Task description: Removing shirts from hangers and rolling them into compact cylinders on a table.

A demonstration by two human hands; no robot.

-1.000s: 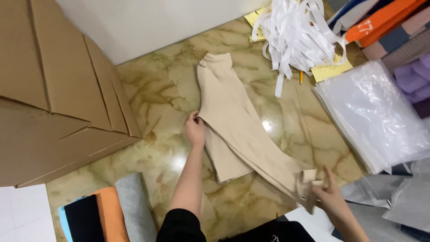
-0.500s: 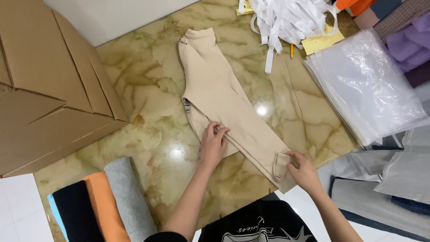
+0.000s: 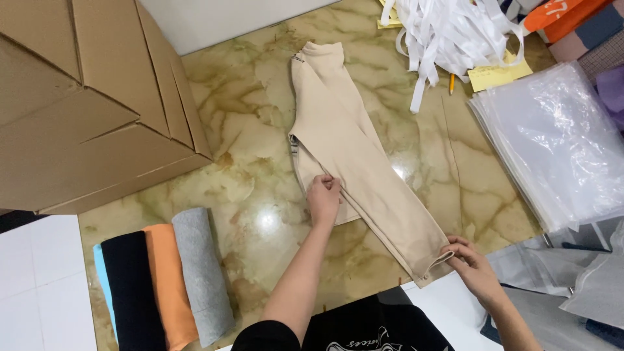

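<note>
Beige garment [image 3: 351, 149] | left fingers [image 3: 323, 185] pressing middle | right fingers [image 3: 455, 250] pinching hem

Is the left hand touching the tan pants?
Touching. The head view shows the left hand pressed flat on the tan pants, fingers on the fabric with no gap.

Beige garment [image 3: 344, 136] – folded long & narrow, lying flat on marble floor [image 3: 247, 169], diagonal, collar end far, cuff end near.
</note>
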